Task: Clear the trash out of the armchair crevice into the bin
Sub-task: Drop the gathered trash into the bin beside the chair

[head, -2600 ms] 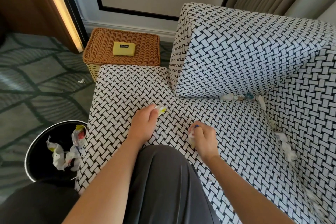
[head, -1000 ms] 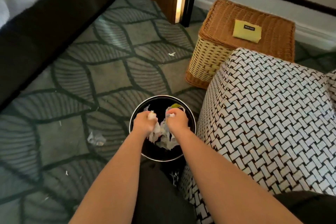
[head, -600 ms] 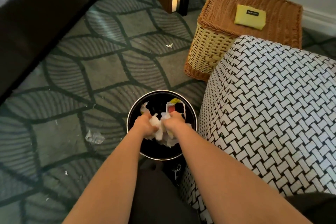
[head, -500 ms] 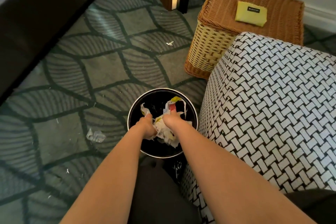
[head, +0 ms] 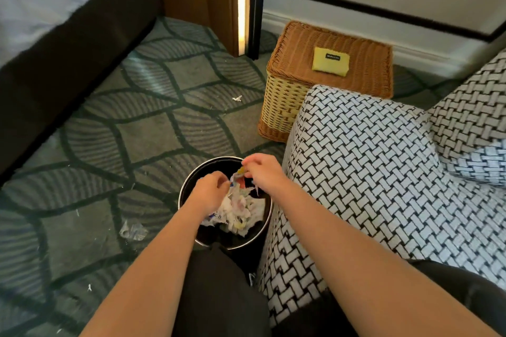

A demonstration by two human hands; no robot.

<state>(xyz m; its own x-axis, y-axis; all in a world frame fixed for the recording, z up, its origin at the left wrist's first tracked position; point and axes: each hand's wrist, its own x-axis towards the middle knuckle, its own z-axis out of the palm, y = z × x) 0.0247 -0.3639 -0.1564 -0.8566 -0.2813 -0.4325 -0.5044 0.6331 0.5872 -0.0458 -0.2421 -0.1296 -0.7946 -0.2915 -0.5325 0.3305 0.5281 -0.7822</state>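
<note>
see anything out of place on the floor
Yes, litter lies on the carpet outside the bin: a crumpled clear wrapper to its left and a small white scrap near the wicker basket.

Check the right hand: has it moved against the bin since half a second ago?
Yes. The right hand has moved off the trash toward the far rim of the bin, on the armchair side.

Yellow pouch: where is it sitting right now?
In the head view, the yellow pouch lies on the wicker basket lid, right of centre near the top, just beyond the armchair and farther from the person than the bin.
</note>
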